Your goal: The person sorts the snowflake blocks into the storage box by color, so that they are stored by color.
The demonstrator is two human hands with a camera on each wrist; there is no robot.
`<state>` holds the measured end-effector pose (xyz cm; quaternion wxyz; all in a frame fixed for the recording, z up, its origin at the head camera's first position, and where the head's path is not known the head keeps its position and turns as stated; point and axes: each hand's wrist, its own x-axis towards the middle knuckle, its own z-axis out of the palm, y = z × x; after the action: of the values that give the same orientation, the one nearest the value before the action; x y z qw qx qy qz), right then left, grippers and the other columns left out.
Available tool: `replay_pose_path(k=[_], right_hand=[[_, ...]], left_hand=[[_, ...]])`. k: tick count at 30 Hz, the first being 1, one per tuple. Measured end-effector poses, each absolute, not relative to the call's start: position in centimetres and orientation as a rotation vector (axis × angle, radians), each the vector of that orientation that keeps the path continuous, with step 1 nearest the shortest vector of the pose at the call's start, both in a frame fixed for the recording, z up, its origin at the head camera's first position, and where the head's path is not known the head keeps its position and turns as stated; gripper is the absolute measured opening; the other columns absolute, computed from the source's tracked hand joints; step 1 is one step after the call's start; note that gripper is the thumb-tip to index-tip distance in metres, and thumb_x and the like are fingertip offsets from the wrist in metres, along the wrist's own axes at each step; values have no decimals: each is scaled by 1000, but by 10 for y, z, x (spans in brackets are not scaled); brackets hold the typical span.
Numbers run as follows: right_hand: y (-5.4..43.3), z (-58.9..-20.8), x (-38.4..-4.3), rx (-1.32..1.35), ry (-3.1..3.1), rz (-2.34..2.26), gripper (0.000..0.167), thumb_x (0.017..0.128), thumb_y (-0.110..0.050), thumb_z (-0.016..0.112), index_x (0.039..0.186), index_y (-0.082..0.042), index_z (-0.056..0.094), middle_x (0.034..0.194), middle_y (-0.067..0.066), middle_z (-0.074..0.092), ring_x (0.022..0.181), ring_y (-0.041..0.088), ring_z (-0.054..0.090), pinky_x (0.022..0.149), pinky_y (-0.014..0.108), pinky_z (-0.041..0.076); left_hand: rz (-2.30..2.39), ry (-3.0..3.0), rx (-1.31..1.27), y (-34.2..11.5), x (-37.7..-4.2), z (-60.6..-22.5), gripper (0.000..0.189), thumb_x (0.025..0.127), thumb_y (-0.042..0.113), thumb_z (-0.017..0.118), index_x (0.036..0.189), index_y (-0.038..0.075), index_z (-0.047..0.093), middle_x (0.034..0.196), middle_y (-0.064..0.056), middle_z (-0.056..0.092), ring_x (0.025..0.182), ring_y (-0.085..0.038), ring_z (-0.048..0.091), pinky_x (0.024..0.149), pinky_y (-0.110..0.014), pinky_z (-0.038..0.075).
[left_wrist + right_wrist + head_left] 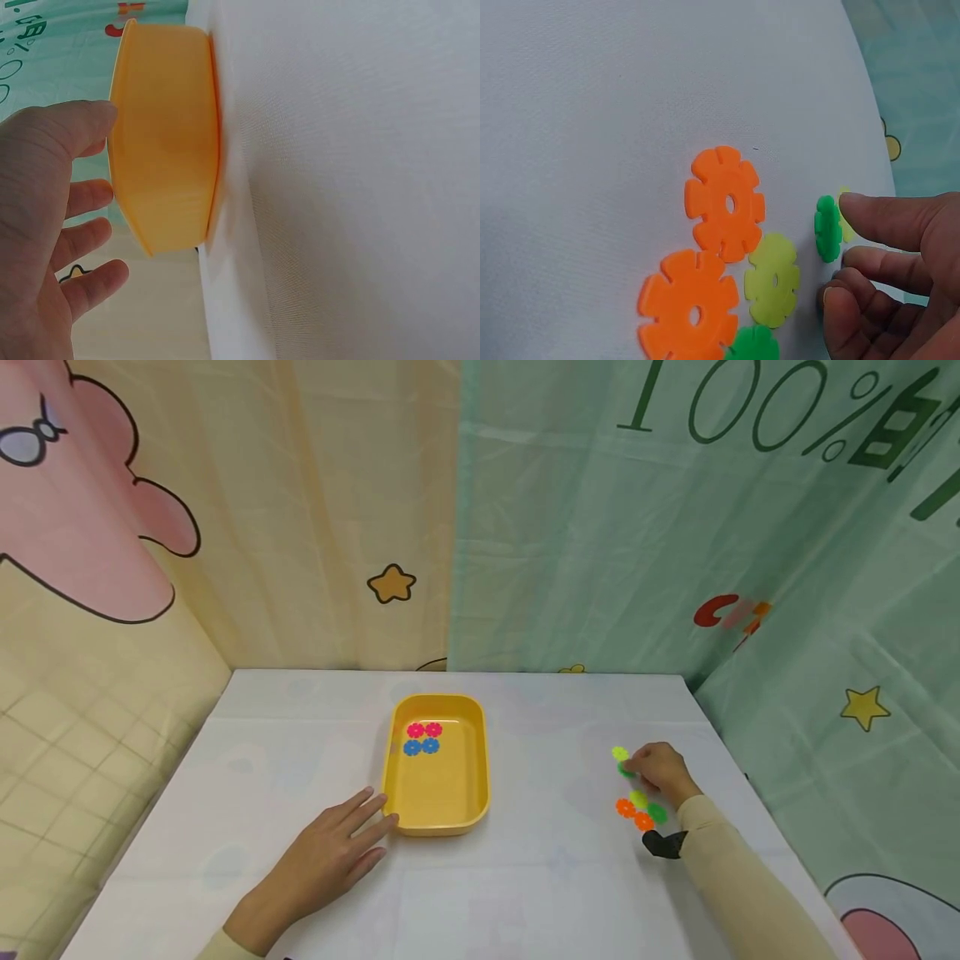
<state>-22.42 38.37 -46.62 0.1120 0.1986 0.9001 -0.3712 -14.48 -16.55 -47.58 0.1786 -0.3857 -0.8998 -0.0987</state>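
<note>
A yellow tray (pixel 450 806) stands left of the table's middle, holding two pink flower-shaped discs (pixel 424 730) and two blue ones (pixel 422 747). My left hand (pixel 341 852) is at its near left edge, fingers spread and fairly straight; in the left wrist view the thumb meets the rim. At the right, my right hand (pixel 660 767) has bent fingers, with thumb and index fingertips at a green flower-shaped disc (pixel 827 229). Whether they pinch it or only touch it is unclear. A yellow-green disc (pixel 619 752) lies just beyond, partly behind the thumb in the right wrist view.
Nearer on the table lie two orange discs (pixel 724 202), another yellow-green disc (pixel 771 279) and another green disc (pixel 657 813), close together. A black strap end (pixel 663 844) sticks out by the right sleeve. Printed curtains (pixel 570 543) hang behind the white table (pixel 540 893) and at its sides.
</note>
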Motion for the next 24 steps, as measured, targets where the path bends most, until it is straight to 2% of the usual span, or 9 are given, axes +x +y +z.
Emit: replay_pose_path(k=[10,17,24], right_hand=[[374,-468,-220,577,2684,-1097,29,90,-21,75,103,2,61,67,3,51,59,19,51,56,30,43],[372,-470,-221,590,2687,-1082,23,87,-14,76,96,0,61,71,5,50,59,19,50,55,29,42],[372,-471,-222,621,2657,-1059,25,88,-14,77,96,-2,56,73,6,47,62,20,49,58,30,41]], left_hand=[[-275,-2529,-1100,-166,-145,-478,52,81,33,86,129,20,71,138,-8,65,133,-32,56,93,-49,57],[-296,-2517,-1109,-166,-145,-478,57,79,31,88,132,20,70,139,-8,65,133,-33,57,94,-49,57],[-315,-2496,-1122,-167,-145,-479,62,78,29,89,135,20,68,139,-8,64,132,-33,57,93,-50,57]])
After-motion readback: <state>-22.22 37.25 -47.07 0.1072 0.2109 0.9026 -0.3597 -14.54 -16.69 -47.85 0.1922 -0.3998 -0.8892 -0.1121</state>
